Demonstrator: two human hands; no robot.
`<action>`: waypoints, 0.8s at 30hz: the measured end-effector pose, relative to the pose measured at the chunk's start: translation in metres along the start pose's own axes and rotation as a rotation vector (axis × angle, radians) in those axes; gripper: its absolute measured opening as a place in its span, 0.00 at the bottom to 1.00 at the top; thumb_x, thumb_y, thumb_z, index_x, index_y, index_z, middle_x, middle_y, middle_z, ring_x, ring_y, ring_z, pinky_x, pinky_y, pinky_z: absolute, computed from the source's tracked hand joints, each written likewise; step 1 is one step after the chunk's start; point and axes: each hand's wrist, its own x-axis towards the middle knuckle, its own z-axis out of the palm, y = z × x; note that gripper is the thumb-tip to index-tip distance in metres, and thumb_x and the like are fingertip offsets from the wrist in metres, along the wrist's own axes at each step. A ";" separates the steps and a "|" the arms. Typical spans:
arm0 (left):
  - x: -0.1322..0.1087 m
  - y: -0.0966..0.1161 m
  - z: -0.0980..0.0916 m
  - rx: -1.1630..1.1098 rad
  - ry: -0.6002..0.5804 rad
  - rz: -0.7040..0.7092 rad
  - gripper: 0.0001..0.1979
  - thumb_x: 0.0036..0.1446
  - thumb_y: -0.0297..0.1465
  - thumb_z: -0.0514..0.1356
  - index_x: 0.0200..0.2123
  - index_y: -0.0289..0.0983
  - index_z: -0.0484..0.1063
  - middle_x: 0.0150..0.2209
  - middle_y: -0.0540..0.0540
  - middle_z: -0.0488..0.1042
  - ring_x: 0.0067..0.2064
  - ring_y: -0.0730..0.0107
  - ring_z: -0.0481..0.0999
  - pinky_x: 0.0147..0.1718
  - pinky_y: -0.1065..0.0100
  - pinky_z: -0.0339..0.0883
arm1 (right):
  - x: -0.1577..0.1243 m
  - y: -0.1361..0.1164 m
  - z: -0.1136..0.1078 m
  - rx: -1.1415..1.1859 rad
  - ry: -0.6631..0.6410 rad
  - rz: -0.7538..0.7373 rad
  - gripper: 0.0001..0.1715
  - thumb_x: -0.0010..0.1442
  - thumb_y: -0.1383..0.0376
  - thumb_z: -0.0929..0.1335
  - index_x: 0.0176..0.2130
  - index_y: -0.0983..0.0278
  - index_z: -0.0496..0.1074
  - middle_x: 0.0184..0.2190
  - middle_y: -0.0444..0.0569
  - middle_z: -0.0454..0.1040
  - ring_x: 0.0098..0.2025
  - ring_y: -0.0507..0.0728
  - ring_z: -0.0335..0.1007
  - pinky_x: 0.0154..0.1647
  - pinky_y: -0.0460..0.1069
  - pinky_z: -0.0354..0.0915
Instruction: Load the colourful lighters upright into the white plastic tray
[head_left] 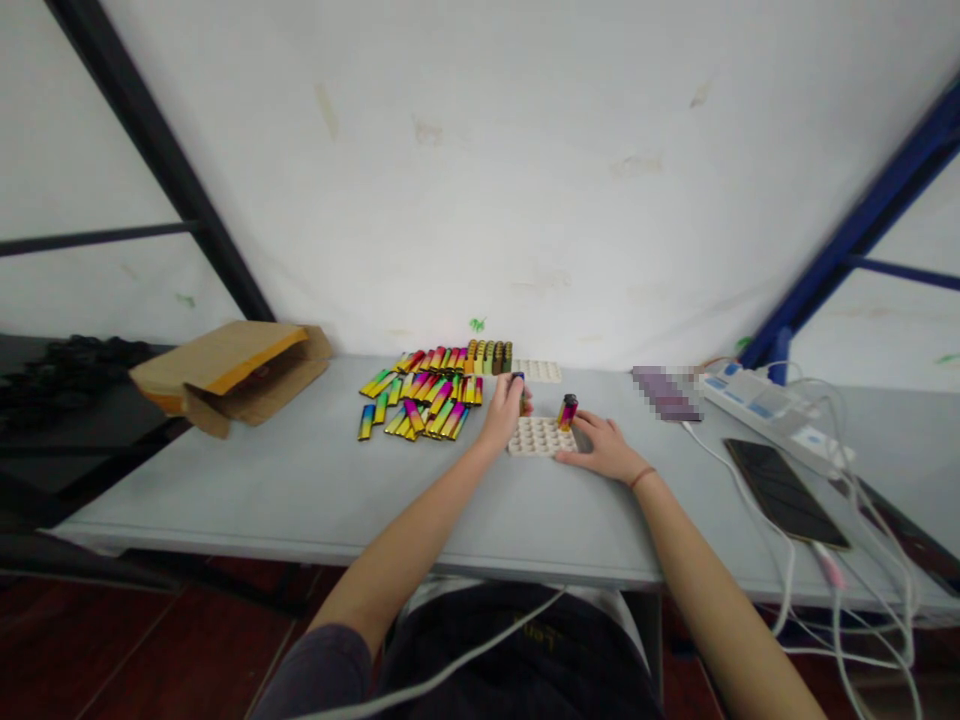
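My left hand (504,410) is closed around a small rainbow-coloured lighter (517,381), held just left of and above a white tray with round sockets (534,438). My right hand (604,447) rests on the table at the tray's right edge, fingers spread against it. One rainbow lighter (568,411) stands upright in the tray's far right corner. A loose heap of the same lighters (420,396) lies to the left of my left hand.
A filled tray of lighters (491,355) and another white tray (538,371) sit by the wall. An open cardboard box (232,370) lies far left. A power strip (772,410), a dark phone (784,492) and white cables occupy the right side of the grey table (300,490).
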 end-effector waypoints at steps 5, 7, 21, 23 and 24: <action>-0.009 -0.003 0.001 0.348 -0.167 0.337 0.06 0.62 0.33 0.63 0.42 0.38 0.75 0.45 0.42 0.76 0.50 0.63 0.76 0.51 0.64 0.70 | 0.000 0.000 0.001 0.007 0.003 0.001 0.46 0.58 0.39 0.71 0.66 0.59 0.68 0.69 0.63 0.65 0.70 0.73 0.60 0.70 0.72 0.51; -0.012 -0.005 0.002 0.439 -0.238 0.368 0.07 0.62 0.33 0.63 0.43 0.38 0.77 0.47 0.41 0.76 0.52 0.61 0.76 0.52 0.63 0.70 | 0.001 0.000 0.000 0.012 -0.004 0.007 0.46 0.58 0.39 0.71 0.66 0.60 0.68 0.69 0.63 0.65 0.70 0.73 0.60 0.70 0.72 0.50; -0.017 -0.026 0.009 0.580 -0.410 0.347 0.12 0.63 0.34 0.64 0.49 0.38 0.79 0.47 0.40 0.81 0.47 0.60 0.80 0.49 0.62 0.74 | 0.000 -0.001 0.001 -0.005 0.009 -0.002 0.45 0.58 0.39 0.72 0.65 0.60 0.69 0.68 0.63 0.66 0.70 0.72 0.61 0.69 0.71 0.53; -0.018 -0.026 0.010 0.608 -0.422 0.357 0.14 0.64 0.34 0.64 0.51 0.38 0.77 0.49 0.41 0.81 0.48 0.61 0.80 0.50 0.62 0.74 | 0.000 -0.001 0.002 -0.011 0.018 -0.001 0.44 0.58 0.40 0.72 0.64 0.60 0.70 0.68 0.63 0.67 0.69 0.72 0.62 0.69 0.71 0.54; -0.018 -0.026 0.010 0.621 -0.428 0.356 0.15 0.64 0.34 0.64 0.53 0.39 0.76 0.49 0.42 0.81 0.48 0.62 0.81 0.51 0.62 0.74 | 0.000 0.000 0.002 -0.013 0.025 -0.006 0.43 0.58 0.40 0.72 0.64 0.59 0.70 0.67 0.62 0.67 0.69 0.72 0.63 0.69 0.71 0.55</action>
